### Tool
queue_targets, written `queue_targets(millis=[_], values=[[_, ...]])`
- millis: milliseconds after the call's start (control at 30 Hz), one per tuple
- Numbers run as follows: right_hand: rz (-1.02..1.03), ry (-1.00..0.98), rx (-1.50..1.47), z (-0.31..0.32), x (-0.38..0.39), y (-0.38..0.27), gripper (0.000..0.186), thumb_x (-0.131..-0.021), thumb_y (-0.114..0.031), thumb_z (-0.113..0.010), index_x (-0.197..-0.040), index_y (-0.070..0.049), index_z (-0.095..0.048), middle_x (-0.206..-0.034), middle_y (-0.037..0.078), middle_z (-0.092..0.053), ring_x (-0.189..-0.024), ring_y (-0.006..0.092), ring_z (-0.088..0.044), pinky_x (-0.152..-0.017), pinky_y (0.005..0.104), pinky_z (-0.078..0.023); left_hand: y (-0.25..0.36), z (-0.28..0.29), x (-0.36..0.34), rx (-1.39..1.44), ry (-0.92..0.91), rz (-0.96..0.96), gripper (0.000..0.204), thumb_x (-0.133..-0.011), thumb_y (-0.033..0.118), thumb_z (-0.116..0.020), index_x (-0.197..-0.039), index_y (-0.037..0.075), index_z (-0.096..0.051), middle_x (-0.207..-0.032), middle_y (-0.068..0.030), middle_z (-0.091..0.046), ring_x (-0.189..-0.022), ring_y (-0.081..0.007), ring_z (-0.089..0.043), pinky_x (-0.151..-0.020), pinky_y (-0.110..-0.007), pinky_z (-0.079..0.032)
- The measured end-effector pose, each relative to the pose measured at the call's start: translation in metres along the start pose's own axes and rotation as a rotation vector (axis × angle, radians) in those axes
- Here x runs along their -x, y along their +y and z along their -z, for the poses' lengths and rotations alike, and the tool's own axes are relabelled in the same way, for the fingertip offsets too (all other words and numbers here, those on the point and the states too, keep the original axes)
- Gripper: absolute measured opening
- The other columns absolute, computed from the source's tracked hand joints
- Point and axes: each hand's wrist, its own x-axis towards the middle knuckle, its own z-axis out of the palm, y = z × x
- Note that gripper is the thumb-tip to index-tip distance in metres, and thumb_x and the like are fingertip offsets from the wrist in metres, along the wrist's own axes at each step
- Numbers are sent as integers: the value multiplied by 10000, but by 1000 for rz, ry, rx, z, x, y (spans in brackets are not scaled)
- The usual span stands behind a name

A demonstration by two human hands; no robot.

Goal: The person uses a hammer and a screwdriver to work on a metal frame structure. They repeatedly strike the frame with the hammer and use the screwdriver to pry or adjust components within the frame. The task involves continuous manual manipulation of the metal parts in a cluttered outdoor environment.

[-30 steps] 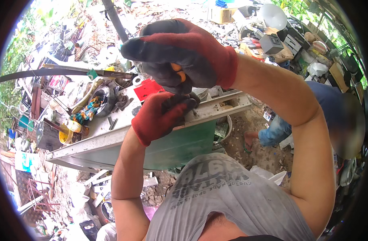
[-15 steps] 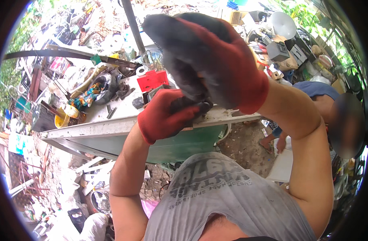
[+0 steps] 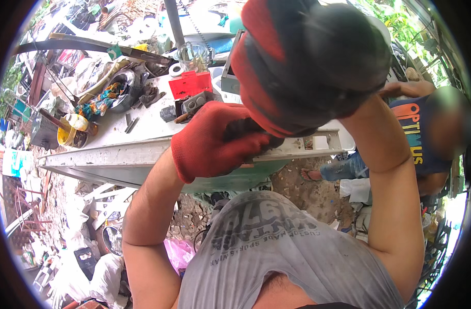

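My left hand point(image 3: 215, 141), in a red glove with dark palm and fingers, is closed at the near edge of the white worktable point(image 3: 153, 121). Its fingertips are partly covered, and what they grip cannot be made out. Raised high and close to the camera, my right hand point(image 3: 297, 72) wears a matching glove. Its fingers are curled into a fist, slightly blurred, and anything inside is hidden. Beyond my left hand lie an open red case point(image 3: 190, 85) and a grey metal block point(image 3: 194, 104). A dark block point(image 3: 168, 113) sits beside them.
A glass mug point(image 3: 194, 54) and a white roll point(image 3: 175, 69) stand farther back. At the left are a yellow container point(image 3: 65, 136) and a dark round pan point(image 3: 125, 90) with cloth. Another person point(image 3: 421, 129) crouches at the right. Scrap covers the ground at the left.
My right hand has moved up and to the right, its fingers now curled into a fist. My left hand has shifted slightly. The person at the right shows more fully.
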Motion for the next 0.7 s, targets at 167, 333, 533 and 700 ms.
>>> queue_targets(millis=[167, 333, 533, 700], values=[[-66, 171, 275, -2, -7, -19, 314, -1070, -316, -572, -1129, -15, -640, -893, 69, -647, -821, 171, -634, -703, 313, -523, -1, -10, -7, 61, 33, 66, 253, -929, 48, -698, -1175, -1, -729, -936, -57, -765, -844, -63, -660, -776, -290, -561], [27, 359, 648, -48, 14, -28, 319, -1063, -322, -596, -1156, -19, -635, -916, 64, -648, -842, 166, -629, -724, 308, -519, -5, -8, -7, 60, 121, 53, 239, -940, 90, -715, -1154, -15, -739, -884, -30, -759, -781, -43, -642, -717, -269, -548], [51, 259, 605, -44, 7, -10, 337, -1060, -351, -588, -1147, -37, -673, -839, 36, -618, -751, 145, -597, -660, 292, -502, -12, -2, -4, 75, 49, 132, 229, -954, 96, -708, -1150, -20, -727, -893, -23, -737, -809, -45, -630, -718, -257, -532], [-68, -22, 213, -13, 0, -12, 356, -1058, -376, -582, -1140, -52, -705, -775, 12, -594, -675, 127, -570, -606, 279, -488, -6, -10, -8, 178, 5, 121, 221, -971, 81, -691, -1166, -21, -713, -991, -47, -744, -884, -63, -650, -769, -263, -539]])
